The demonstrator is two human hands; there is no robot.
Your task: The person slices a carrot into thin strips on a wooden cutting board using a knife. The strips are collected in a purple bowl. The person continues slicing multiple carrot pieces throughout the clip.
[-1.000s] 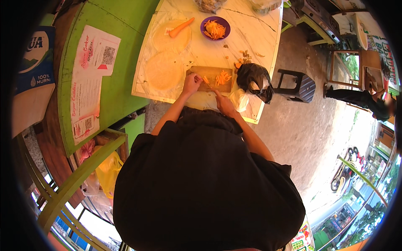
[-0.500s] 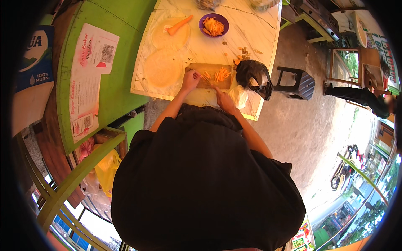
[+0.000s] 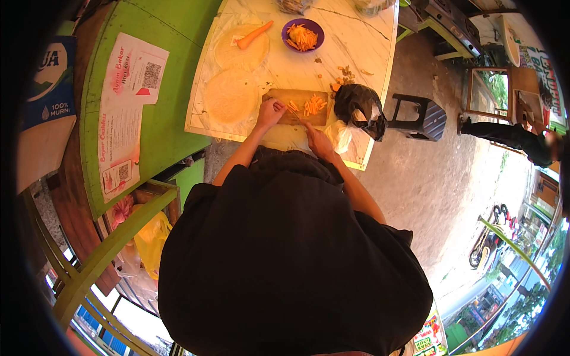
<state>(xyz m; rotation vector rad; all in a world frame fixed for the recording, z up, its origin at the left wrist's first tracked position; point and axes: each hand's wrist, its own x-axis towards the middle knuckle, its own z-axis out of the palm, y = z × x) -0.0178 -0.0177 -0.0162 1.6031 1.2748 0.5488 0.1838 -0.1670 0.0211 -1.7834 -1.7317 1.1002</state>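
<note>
A wooden cutting board (image 3: 301, 120) lies near the table's front edge, with cut carrot sticks (image 3: 314, 105) heaped on its right half. A few more carrot strips (image 3: 293, 107) lie at its middle. Over the board's left end, my left hand (image 3: 271, 113) is closed, fingertips pinched together beside those strips; what they hold is hidden. My right hand (image 3: 320, 144), at the board's front edge, is wrapped round a knife (image 3: 302, 121) whose thin blade points up-left toward the strips.
Behind the board stand a purple bowl (image 3: 322, 37) of carrot sticks and a whole peeled carrot (image 3: 255, 35) on a round translucent sheet (image 3: 228, 53). A second round sheet (image 3: 231, 97) lies left. A black plastic bag (image 3: 359, 110) and peelings (image 3: 345, 76) are right, a stool (image 3: 421, 118) beyond.
The knife in my right hand has shifted slightly, its blade now showing more plainly by the strips. My left hand has stayed nearly in place.
</note>
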